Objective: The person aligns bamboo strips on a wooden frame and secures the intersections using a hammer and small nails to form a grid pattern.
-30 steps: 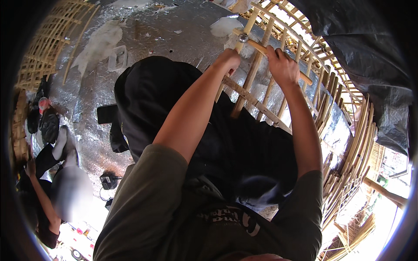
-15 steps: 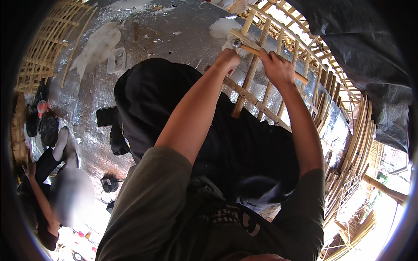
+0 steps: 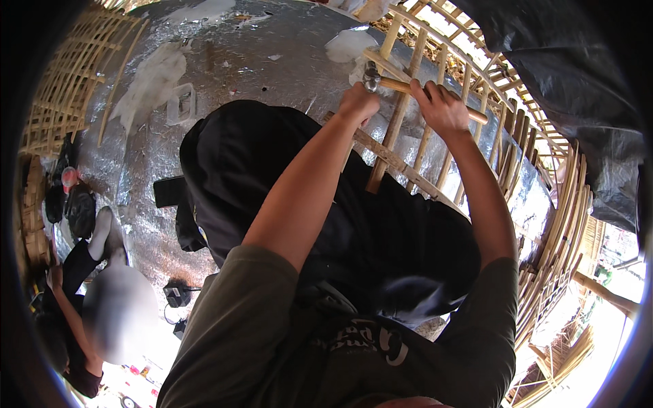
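At one o'clock, the right hand (image 3: pixel 443 109) clasps a hammer (image 3: pixel 396 84) over bamboo slats (image 3: pixel 392 129) beside the left hand (image 3: pixel 359 104), whose grip is unclear.

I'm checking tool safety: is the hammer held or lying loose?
Held: the right hand grips the hammer's handle, its head near the left hand.

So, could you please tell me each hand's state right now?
Left hand: closed beside the bamboo frame; contents hidden.
Right hand: closed, holding the hammer.
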Available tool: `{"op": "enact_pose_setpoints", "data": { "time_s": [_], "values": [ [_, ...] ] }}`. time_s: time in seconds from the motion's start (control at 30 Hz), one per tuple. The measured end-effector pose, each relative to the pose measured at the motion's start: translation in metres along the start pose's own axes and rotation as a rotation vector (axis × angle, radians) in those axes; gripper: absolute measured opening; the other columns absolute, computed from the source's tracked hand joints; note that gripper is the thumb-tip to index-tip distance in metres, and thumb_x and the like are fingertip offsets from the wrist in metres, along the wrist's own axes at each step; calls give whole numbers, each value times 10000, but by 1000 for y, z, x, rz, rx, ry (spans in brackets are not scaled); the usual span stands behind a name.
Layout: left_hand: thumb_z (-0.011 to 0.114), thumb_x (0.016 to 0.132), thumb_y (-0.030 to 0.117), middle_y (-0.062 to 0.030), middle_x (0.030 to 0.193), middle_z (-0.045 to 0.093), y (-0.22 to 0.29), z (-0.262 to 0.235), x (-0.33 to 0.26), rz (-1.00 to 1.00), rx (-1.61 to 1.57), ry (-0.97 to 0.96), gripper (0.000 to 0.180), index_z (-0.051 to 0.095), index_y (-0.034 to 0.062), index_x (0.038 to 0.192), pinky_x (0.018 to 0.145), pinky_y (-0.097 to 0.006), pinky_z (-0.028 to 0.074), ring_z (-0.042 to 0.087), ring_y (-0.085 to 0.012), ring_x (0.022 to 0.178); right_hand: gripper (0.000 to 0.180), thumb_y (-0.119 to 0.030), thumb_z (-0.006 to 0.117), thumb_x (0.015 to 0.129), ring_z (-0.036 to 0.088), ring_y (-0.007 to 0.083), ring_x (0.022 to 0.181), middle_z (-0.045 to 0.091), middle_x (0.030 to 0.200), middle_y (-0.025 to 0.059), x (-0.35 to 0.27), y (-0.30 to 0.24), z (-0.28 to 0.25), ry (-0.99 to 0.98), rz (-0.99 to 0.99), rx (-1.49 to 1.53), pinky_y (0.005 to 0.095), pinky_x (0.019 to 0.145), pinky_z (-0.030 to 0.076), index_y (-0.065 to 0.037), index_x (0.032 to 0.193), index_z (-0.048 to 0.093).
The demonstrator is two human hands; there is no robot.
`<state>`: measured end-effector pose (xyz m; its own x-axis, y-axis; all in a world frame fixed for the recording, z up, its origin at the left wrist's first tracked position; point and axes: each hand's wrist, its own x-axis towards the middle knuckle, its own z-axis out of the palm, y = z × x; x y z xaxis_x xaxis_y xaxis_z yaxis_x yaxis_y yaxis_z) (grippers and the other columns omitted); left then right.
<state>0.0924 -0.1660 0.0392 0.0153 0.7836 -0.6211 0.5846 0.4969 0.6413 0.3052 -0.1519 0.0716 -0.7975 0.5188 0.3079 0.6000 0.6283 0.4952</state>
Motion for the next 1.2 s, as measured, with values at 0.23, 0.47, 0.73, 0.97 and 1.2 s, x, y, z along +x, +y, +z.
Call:
{"op": "enact_pose_setpoints", "data": {
  "time_s": [0.23, 0.47, 0.73, 0.97, 1.2],
  "values": [
    [521, 836, 79, -201, 713, 694, -5, 7, 13, 99, 38, -16, 257, 690, -83, 731, 730, -359, 571, 719, -289, 777, 386, -119, 571, 829, 631, 140, 656, 555, 813, 9, -6, 5, 11, -64, 70, -45, 291, 508, 550, -192, 1207, 540],
    [506, 841, 103, -173, 665, 687, -12, 9, 16, 82, -7, 30, 240, 713, -17, 851, 711, -361, 573, 720, -280, 763, 357, -127, 577, 833, 634, 138, 649, 559, 804, 8, -2, 6, 9, 11, 23, -23, 294, 505, 550, -186, 1183, 539],
    [515, 835, 87, -188, 704, 692, -7, 6, 10, 103, 85, 36, 218, 693, -40, 844, 723, -377, 572, 717, -297, 764, 363, -120, 565, 849, 647, 152, 693, 576, 835, 26, -5, -1, 15, -62, 66, 40, 322, 542, 568, -174, 1206, 526],
    [518, 834, 71, -179, 693, 692, -7, 6, 2, 158, 41, 24, 205, 701, -20, 816, 713, -379, 574, 716, -284, 710, 389, -125, 583, 843, 651, 155, 718, 587, 843, 24, -12, 3, 11, 0, 31, 69, 320, 562, 569, -170, 1226, 528],
    [482, 886, 121, -171, 662, 684, -16, 10, 13, 182, 26, 43, 250, 675, -15, 967, 656, -355, 576, 713, -272, 671, 369, -116, 576, 851, 652, 154, 680, 577, 821, 17, -9, 6, 16, -83, 89, 13, 309, 520, 571, -178, 1209, 515]
  ]
}}
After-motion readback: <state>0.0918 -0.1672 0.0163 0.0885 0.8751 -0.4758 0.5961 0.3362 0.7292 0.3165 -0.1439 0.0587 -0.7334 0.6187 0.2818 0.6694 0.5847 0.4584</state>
